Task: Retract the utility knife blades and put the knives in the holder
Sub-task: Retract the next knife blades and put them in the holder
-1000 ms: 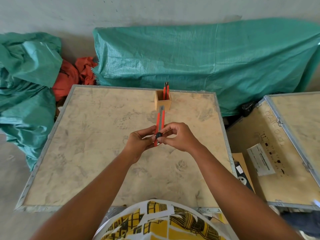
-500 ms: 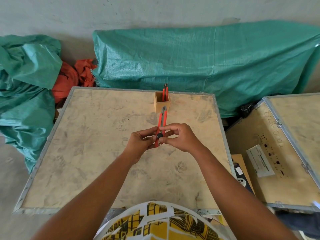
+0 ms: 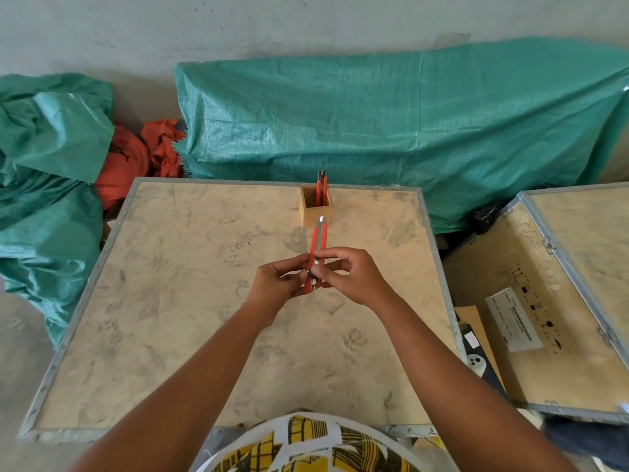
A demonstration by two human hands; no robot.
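A single head-worn camera looks forward and steeply down over the person's chest onto the crate top point(image 3: 170, 301). It sits close above the outstretched forearms. Its wide angle reaches the far wall point(image 3: 238, 35) and green tarpaulin point(image 3: 408, 114).

Bare forearms; white garment point(image 3: 316, 447) printed with yellow-and-black blocks

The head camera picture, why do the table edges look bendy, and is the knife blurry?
Head view: the wide-angle lens bows the table rim outward; the utility knife held by both hands looks sharp enough; soft, even light, only faint shadows, no strong glare.
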